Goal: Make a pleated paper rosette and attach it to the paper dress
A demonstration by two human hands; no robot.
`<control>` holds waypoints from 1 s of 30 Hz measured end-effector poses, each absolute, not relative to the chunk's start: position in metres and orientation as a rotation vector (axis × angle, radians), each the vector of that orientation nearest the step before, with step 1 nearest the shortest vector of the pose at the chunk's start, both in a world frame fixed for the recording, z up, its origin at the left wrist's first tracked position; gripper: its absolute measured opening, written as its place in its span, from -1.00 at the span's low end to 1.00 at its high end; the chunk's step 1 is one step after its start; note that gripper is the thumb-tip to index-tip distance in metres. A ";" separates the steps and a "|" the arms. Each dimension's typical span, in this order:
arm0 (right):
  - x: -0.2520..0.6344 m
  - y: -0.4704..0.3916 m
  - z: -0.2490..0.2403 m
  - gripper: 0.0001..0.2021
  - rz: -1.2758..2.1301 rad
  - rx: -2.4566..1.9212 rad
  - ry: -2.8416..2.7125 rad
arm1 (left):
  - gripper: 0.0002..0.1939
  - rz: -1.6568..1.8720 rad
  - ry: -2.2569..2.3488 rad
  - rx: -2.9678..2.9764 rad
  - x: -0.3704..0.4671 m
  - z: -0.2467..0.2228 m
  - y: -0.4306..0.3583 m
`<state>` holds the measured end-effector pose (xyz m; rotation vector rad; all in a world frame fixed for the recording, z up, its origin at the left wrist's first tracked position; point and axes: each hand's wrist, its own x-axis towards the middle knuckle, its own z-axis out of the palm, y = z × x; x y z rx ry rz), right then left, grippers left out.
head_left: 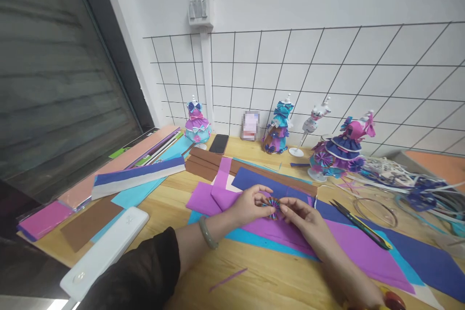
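A small round pleated paper rosette (273, 208) in purple, blue and brown is held between my two hands. My left hand (250, 205) pinches its left edge between thumb and fingers. On the other side, my right hand (303, 215) grips the right edge with thumb and fingertips. Part of the rosette is covered by my fingers. Below both hands lie sheets of purple paper (348, 247), and dark blue paper (254, 181) lies just behind them. Light blue paper (250, 238) shows underneath.
Miniature dress forms (198, 126) in paper dresses stand along the wall grid. Scissors (363, 227) lie at right, beside tangled ribbons (403, 179). A white elongated device (105, 252) lies at left, near brown paper (92, 220). A phone (219, 144) rests at the back.
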<state>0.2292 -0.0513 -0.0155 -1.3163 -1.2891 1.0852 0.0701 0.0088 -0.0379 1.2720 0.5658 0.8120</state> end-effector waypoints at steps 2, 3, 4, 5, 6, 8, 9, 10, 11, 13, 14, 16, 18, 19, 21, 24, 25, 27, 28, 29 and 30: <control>0.228 -0.052 -0.016 -0.68 1.110 -1.289 -1.253 | -0.46 0.801 0.562 1.289 0.072 -0.038 0.007; 0.227 -0.051 -0.017 -0.67 1.121 -1.278 -1.243 | -0.47 0.796 0.561 1.285 0.072 -0.038 0.006; 0.227 -0.051 -0.018 -0.67 1.128 -1.276 -1.238 | -0.48 0.792 0.561 1.274 0.073 -0.037 0.005; 0.228 -0.051 -0.019 -0.67 1.127 -1.281 -1.235 | -0.48 0.789 0.562 1.259 0.073 -0.036 0.005; 0.228 -0.050 -0.020 -0.68 1.121 -1.291 -1.228 | -0.48 0.783 0.564 1.241 0.073 -0.035 0.005; 0.229 -0.050 -0.021 -0.69 1.113 -1.310 -1.210 | -0.48 0.762 0.568 1.214 0.072 -0.033 0.006; 0.229 -0.050 -0.021 -0.69 1.114 -1.315 -1.199 | -0.48 0.747 0.569 1.206 0.071 -0.033 0.007; 0.228 -0.050 -0.020 -0.70 1.117 -1.315 -1.185 | -0.48 0.736 0.570 1.199 0.071 -0.033 0.008; 0.228 -0.050 -0.019 -0.70 1.123 -1.312 -1.173 | -0.49 0.727 0.571 1.195 0.070 -0.033 0.009; 0.227 -0.051 -0.017 -0.71 1.137 -1.302 -1.148 | -0.51 0.715 0.575 1.193 0.070 -0.033 0.010; 0.227 -0.051 -0.017 -0.71 1.142 -1.296 -1.132 | -0.51 0.712 0.577 1.196 0.070 -0.033 0.011; 0.228 -0.050 -0.016 -0.72 1.146 -1.287 -1.095 | -0.50 0.711 0.573 1.190 0.069 -0.032 0.011; 0.230 -0.050 -0.018 -0.71 1.144 -1.282 -1.056 | -0.48 0.709 0.557 1.147 0.068 -0.030 0.012; 0.231 -0.049 -0.018 -0.71 1.146 -1.277 -1.035 | -0.48 0.707 0.551 1.114 0.068 -0.029 0.012; 0.233 -0.049 -0.020 -0.69 1.165 -1.258 -0.988 | -0.48 0.702 0.550 1.064 0.067 -0.028 0.013; 0.233 -0.050 -0.022 -0.70 1.204 -1.227 -0.936 | -0.53 0.691 0.561 1.129 0.066 -0.028 0.014; 0.233 -0.050 -0.023 -0.71 1.218 -1.226 -0.940 | -0.55 0.686 0.565 1.168 0.066 -0.029 0.014; 0.232 -0.050 -0.024 -0.71 1.234 -1.237 -0.973 | -0.59 0.679 0.583 1.223 0.066 -0.030 0.014; 0.232 -0.050 -0.024 -0.70 1.238 -1.244 -0.993 | -0.59 0.679 0.592 1.232 0.066 -0.030 0.014; 0.231 -0.050 -0.024 -0.68 1.239 -1.250 -1.007 | -0.59 0.680 0.599 1.236 0.066 -0.031 0.014; 0.231 -0.050 -0.024 -0.65 1.238 -1.255 -1.017 | -0.59 0.680 0.602 1.238 0.067 -0.031 0.014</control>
